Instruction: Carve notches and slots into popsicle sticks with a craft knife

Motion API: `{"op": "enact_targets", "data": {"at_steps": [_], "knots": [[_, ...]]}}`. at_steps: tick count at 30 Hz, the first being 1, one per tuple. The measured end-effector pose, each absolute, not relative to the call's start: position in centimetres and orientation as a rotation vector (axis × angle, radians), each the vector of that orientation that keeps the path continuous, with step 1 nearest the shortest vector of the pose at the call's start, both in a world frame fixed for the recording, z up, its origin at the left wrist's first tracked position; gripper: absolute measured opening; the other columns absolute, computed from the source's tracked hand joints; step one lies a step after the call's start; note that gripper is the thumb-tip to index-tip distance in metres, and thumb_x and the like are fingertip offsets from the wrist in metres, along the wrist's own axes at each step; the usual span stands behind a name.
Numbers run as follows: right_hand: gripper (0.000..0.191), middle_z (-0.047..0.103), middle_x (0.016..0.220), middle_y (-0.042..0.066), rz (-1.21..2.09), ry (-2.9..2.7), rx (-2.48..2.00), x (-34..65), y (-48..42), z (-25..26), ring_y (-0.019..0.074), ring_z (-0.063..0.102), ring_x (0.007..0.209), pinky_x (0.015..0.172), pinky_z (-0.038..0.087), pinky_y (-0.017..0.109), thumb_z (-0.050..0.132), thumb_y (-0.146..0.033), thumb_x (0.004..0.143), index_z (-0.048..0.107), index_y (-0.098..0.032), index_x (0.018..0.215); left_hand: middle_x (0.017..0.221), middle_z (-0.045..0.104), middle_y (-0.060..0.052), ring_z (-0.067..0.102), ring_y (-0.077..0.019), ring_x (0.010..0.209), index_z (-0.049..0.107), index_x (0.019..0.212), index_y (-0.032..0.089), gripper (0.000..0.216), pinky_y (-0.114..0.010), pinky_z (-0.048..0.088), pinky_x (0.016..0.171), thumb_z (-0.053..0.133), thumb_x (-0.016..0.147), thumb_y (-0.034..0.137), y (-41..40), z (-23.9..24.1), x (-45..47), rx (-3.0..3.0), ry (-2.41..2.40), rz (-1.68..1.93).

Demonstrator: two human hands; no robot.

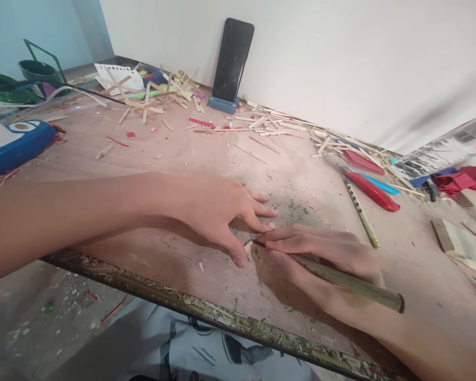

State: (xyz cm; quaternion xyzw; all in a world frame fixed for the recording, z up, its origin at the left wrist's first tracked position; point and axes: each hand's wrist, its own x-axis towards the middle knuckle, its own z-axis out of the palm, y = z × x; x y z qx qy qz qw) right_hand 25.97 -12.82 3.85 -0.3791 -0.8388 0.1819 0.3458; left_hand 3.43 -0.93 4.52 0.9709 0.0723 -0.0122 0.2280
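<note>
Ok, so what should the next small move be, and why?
I'd probably ease the left hand back a little: the dark tip of the long-handled tool gripped in the right hand sits close to the left thumb and index finger, so a slip could catch them.

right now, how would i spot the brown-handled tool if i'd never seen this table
On the table, look near the front edge: the right hand grips the tool, its dark tip close to the left hand. Its thick, round, brownish handle sets it apart from the spotted pencil and red cutter lying loose beyond it.
</note>
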Motion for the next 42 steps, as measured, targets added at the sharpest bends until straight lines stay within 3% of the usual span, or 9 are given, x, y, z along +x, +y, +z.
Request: {"op": "enact_targets", "data": {"at_steps": [9,16,26,35,37,39,42], "knots": [[0.021,0.083,0.099,0.0,0.441,-2.203,-0.949,26.2,-13.0,3.6,0.0138,0.081,0.091,0.089,0.064,0.022,0.072,-0.006,0.092,0.074,-0.026,0.099,0.172,0.034,0.004,0.026,-0.0307,0.164,0.055,0.154,0.037,0.067,-0.05,0.021,0.133,0.073,0.094,0.061,-0.9,5.1,4.1,2.662,0.301,-0.188],[0.023,0.083,0.099,0.001,0.456,-2.207,-0.963,26.1,-13.1,3.5,0.0155,0.081,0.088,0.083,0.066,0.026,0.071,-0.005,0.092,0.074,-0.027,0.099,0.171,0.035,0.001,0.026,-0.0311,0.163,0.056,0.153,0.031,0.07,-0.048,0.027,0.131,0.075,0.093,0.06,-1.0,5.2,4.2,2.666,0.283,-0.18],[0.026,0.084,0.099,0.0,0.489,-2.177,-1.02,26.1,-13.3,3.7,0.018,0.081,0.086,0.078,0.067,0.029,0.072,-0.006,0.091,0.076,-0.03,0.098,0.168,0.04,-0.003,0.033,-0.035,0.161,0.062,0.148,0.033,0.066,-0.056,0.03,0.129,0.08,0.09,0.057,-0.9,5.0,4.1,2.631,0.26,-0.103],[0.017,0.086,0.096,0.002,0.607,-2.028,-1.111,26.2,-12.7,4.8,0.0169,0.083,0.085,0.08,0.067,0.023,0.072,-0.011,0.093,0.082,-0.025,0.092,0.175,0.027,-0.005,0.025,-0.0285,0.164,0.047,0.16,0.034,0.067,-0.051,0.009,0.135,0.07,0.099,0.05,-0.9,5.2,2.9,2.585,0.162,-0.099],[0.016,0.086,0.095,0.002,0.634,-1.984,-1.117,26.4,-12.6,4.7,0.0166,0.083,0.083,0.076,0.067,0.022,0.072,-0.012,0.093,0.081,-0.025,0.09,0.174,0.032,-0.009,0.032,-0.0294,0.161,0.048,0.16,0.03,0.071,-0.047,0.019,0.132,0.073,0.097,0.049,-0.7,5.3,2.8,2.596,0.157,-0.052],[0.014,0.086,0.096,0.002,0.655,-1.961,-1.12,26.6,-12.5,4.7,0.0174,0.083,0.084,0.074,0.067,0.022,0.073,-0.014,0.094,0.08,-0.024,0.088,0.165,0.05,-0.01,0.048,-0.0301,0.15,0.06,0.151,0.026,0.066,-0.041,0.035,0.121,0.079,0.093,0.048,-0.6,5.6,2.8,2.634,0.202,0.033],[0.012,0.086,0.095,0.003,0.665,-1.958,-1.135,26.6,-12.4,4.6,0.0185,0.083,0.083,0.07,0.067,0.023,0.074,-0.015,0.093,0.081,-0.024,0.09,0.128,0.072,-0.005,0.066,-0.0253,0.116,0.079,0.114,0.025,0.035,-0.034,0.044,0.099,0.087,0.086,0.044,-0.5,6.0,2.7,2.681,0.296,0.104]]}}
